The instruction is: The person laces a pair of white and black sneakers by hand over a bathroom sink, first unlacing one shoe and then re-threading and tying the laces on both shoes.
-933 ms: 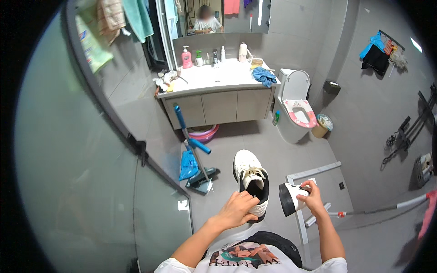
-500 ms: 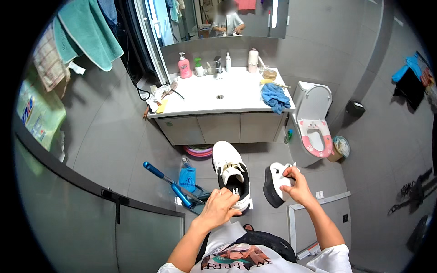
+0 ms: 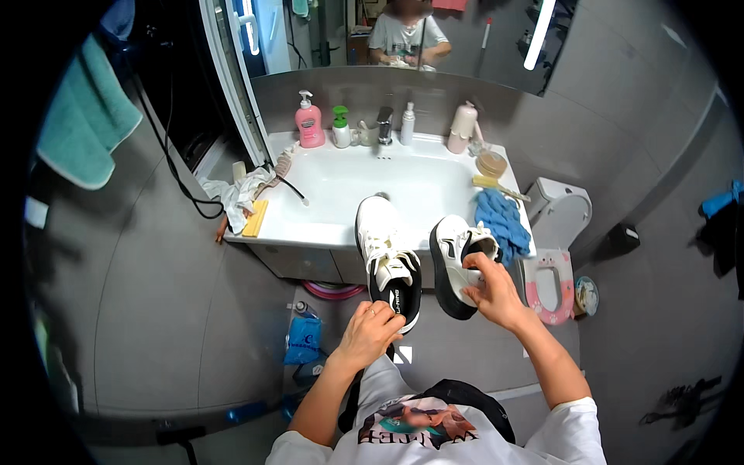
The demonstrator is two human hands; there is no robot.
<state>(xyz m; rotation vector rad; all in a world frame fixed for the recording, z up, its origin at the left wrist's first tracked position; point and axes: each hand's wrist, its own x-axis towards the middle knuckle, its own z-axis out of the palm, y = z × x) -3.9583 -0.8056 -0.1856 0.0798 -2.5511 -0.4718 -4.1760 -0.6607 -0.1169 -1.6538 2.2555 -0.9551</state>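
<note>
1. Change since the earlier frames: the view has swung from the floor towards the washbasin, and both shoes have come up and forward; they were held over the grey floor tiles and now sit level with the front edge of the white basin (image 3: 325,194).
2. Left hand (image 3: 370,333): fingers closed round the heel of the left shoe (image 3: 387,263), a white trainer with a black heel collar, toe pointing away over the basin rim and upper side facing the camera.
3. Right hand (image 3: 494,293): fingers curled over the collar of the right shoe (image 3: 457,263), which is turned so that its dark sole edge and white side show. The two shoes lie just beside each other, apart.
4. Judged meaning: the pair is now brought to the basin; neither shoe rests in the bowl as yet.
5. Surroundings: a pink pump bottle (image 3: 309,122) and a green-capped bottle (image 3: 341,128) stand at the back left of the tap (image 3: 384,124); blue rubber gloves (image 3: 500,221) lie on the right rim; a yellow sponge (image 3: 255,218) lies on the left; a toilet with a pink seat (image 3: 547,287) stands to the right.
</note>
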